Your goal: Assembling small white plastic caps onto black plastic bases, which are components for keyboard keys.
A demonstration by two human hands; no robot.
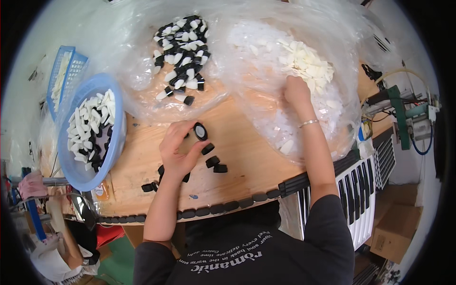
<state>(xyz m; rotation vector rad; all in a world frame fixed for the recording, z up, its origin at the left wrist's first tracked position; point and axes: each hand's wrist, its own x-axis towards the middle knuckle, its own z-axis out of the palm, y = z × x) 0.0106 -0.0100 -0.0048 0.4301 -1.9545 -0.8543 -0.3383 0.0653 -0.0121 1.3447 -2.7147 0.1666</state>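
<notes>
Leftmost, a blue basket [78,65] stands by a blue basin [120,135] of white and black pieces. Next, on the wooden table [247,147], the left hand [176,146] pinches a black oval piece [200,132] between thumb and fingers, below a black-and-white heap [183,53]; black blocks [213,162] lie just beside. Rightward, the right hand [297,90] meets cream flakes [311,61] on clear plastic [263,111], fingers curled; whether they grip anything, I cannot tell.
</notes>
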